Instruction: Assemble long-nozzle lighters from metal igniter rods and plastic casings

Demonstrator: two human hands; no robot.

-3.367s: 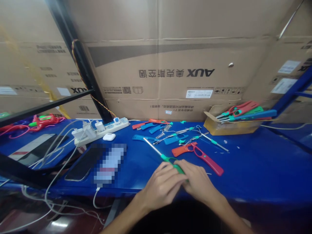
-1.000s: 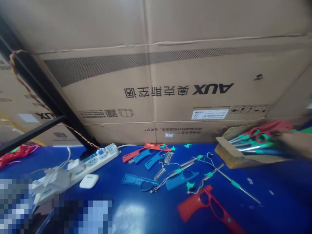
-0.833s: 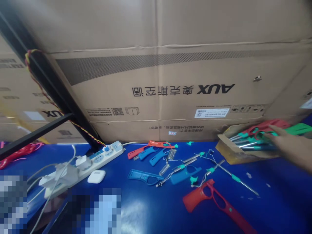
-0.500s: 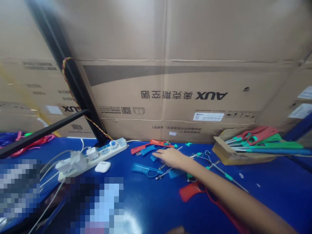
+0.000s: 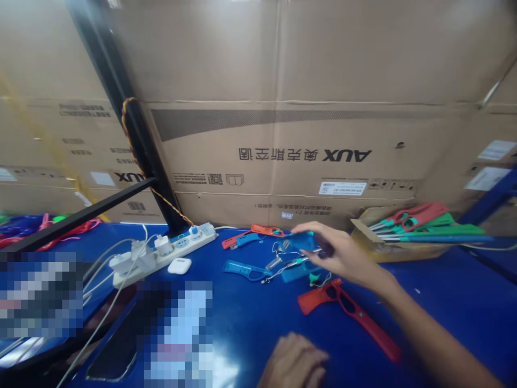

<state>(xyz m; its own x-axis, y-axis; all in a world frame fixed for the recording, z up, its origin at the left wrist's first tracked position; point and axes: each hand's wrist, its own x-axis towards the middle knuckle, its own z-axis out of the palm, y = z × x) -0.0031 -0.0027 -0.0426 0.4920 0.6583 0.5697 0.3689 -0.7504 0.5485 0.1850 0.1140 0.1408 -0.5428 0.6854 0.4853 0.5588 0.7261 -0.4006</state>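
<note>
Over the loose lighter parts, my right hand reaches in from the right, its thumb and fingers closed around a translucent blue lighter casing half. A metal rod assembly with wires lies just beneath that hand. At the bottom edge, my left hand is blurred, with its fingers curled; whatever they hold, if anything, is hidden. Between the two hands lies a red lighter casing half. To the left is another blue casing half. Orange and blue casing pieces rest farther back.
An open cardboard box of red, green and blue long-nosed lighters stands at right. A white power strip with plugs, a white earbud case and a phone are at left. Large cartons wall off the back of the blue table.
My right hand has moved right and up off the table, and a blue casing half has moved with it. My left hand has come farther into view from the bottom.
</note>
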